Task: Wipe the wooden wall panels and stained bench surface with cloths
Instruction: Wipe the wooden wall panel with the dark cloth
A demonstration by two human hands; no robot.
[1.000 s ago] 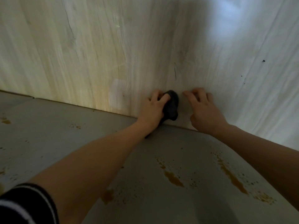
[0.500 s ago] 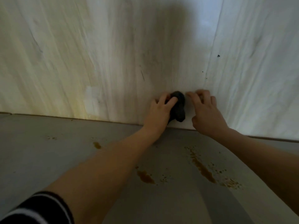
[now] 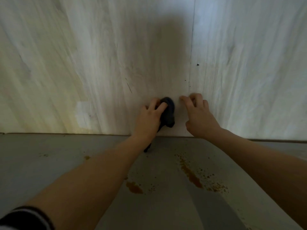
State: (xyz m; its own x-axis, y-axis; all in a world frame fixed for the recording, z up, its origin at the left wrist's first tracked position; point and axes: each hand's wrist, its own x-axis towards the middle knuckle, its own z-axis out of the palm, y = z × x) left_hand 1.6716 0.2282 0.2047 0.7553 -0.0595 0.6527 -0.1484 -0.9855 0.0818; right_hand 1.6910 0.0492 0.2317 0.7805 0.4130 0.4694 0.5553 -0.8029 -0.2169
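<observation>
Both arms are stretched forward from the bottom corners, so the hands end up low on the pale wooden wall panels, just above where the wall meets the bench; the left hand is pressed against the wall with a dark cloth bunched under it; its fingers are curled over the top of the cloth, so it's gripped and pushed flat to the panel at once; a dark tail of the cloth can be seen hanging down below the wrist toward the bench; the right hand is set just beside the cloth, a small gap kept between them; its fingers are bent and the tips are planted on the wall, nothing being held in it; the fingertips are a bit blurred; a vertical seam between two panels is seen right above the right hand; the grey bench surface is spread out below, and brown stains are spotted on it between the two forearms; a black sleeve with a pale stripe is caught at the lower left corner
</observation>
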